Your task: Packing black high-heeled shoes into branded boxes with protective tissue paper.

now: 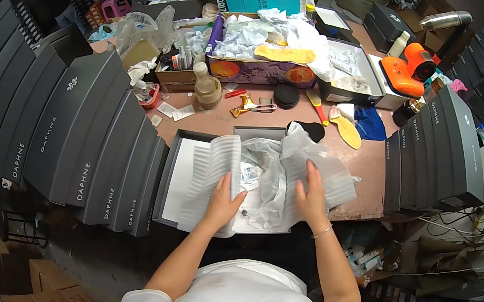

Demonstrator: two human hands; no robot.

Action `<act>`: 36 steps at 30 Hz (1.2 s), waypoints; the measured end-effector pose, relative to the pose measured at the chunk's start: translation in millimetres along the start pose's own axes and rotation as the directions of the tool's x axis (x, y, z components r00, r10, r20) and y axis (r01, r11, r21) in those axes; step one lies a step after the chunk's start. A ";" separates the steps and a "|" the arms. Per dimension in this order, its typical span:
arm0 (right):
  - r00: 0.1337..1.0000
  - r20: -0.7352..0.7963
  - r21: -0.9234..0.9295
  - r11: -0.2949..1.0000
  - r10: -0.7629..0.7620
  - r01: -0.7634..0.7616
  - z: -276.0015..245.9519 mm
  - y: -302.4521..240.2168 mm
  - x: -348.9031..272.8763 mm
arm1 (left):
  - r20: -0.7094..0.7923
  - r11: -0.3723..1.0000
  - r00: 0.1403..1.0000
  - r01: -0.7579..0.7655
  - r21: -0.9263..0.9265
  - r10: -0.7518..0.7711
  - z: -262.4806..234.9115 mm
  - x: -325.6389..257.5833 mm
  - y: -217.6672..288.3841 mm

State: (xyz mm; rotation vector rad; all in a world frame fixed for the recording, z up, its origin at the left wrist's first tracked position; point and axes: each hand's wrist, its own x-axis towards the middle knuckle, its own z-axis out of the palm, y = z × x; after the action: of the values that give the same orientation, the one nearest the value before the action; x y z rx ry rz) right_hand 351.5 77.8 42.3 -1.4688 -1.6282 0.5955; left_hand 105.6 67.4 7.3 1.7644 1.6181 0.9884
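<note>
Head view: a grey box (177, 185) with a white inside sits on the worktop (371, 182) right in front of you. Your left hand (221, 204) lies against a ridged white foam sheet (215, 156), thumb apart from the fingers; whether it pinches the edge cannot be told. Your right hand (313, 195) is spread wide over a second foam sheet (340, 183), with nothing visibly gripped. Between your hands, crumpled tissue paper (271, 204) and a small white packet (249, 175) lie in the box. You would do best to work with flat fingers and light, even pressure, since thin foam probably creases easily. Handle both sheets at the same pace, watch that the packet doesn't snag, and give the stacked grey boxes (73, 129) on your left some room.
</note>
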 end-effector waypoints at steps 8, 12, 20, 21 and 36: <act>0.972 0.127 -0.443 0.865 -0.198 0.235 -3.0 -44.6 23.6 | 0.116 0.992 0.986 0.115 0.046 -0.120 -38.1 56.9 1.0; 0.962 0.227 0.340 0.914 0.150 -0.223 8.7 -37.9 17.1 | 0.176 0.989 0.979 0.122 -0.086 -0.106 -93.8 47.0 62.2; 0.723 0.520 0.678 0.294 0.456 -0.673 57.0 12.5 29.9 | 0.287 0.442 0.945 0.328 -0.835 -0.158 -10.7 29.3 -11.5; 0.696 0.496 0.559 0.423 0.519 -0.713 67.2 36.6 32.5 | 0.286 0.420 0.925 0.370 -0.829 -0.251 3.8 25.5 -30.6; 0.930 0.355 -0.404 0.881 -0.096 0.245 94.5 -34.0 125.3 | -0.086 0.803 0.992 0.022 -0.596 -0.091 -84.8 -20.7 20.6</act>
State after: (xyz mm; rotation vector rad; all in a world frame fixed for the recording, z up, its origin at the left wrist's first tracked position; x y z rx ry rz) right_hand 259.6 209.1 53.0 -1.5756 -2.2465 0.3904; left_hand 49.0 37.1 69.9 1.2368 1.2150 1.4003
